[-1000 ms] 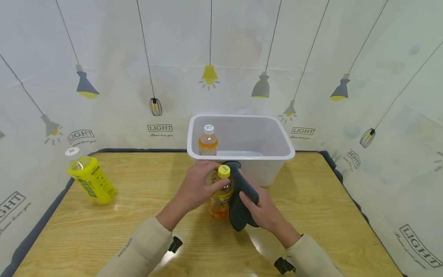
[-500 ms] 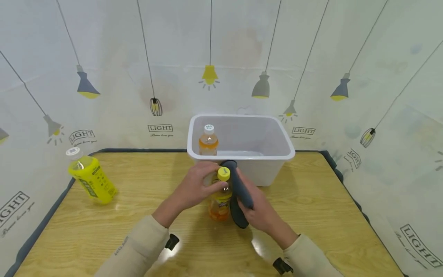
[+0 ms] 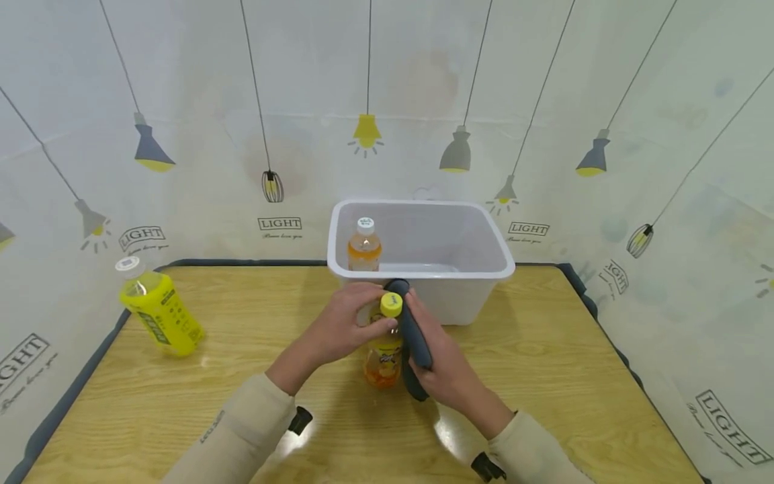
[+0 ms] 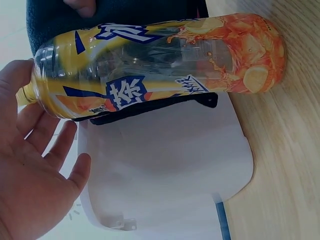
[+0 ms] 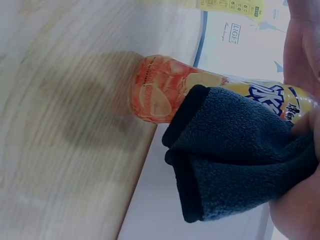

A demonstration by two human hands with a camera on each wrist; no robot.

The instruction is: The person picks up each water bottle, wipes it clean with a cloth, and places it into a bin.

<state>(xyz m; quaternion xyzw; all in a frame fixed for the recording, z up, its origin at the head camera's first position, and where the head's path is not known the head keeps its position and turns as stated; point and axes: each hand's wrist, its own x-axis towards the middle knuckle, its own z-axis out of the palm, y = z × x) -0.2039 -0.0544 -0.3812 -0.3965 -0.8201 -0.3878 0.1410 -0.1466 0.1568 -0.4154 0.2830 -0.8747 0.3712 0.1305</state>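
My left hand grips a clear plastic drink bottle near its neck, just under the yellow cap. Its label is yellow and blue, with orange slices printed round the base. In the left wrist view the thumb and fingers curl about the bottle's shoulder. My right hand holds a folded dark grey-blue cloth against the bottle's right side. The cloth is fuzzy with a black edge, and its folds hang down along the bottle. Part of the label is hidden behind hand and cloth.
Behind the hands stands a white plastic bin with a white-capped orange drink bottle inside at the left. A yellow bottle with a white cap stands at the far left of the wooden table. Lamp-printed cloth walls surround the table.
My right hand has shifted left and wrapped the cloth closer against the bottle's side, with its far end moving left. The left hand keeps its grip near the neck; the bottle has turned slightly.
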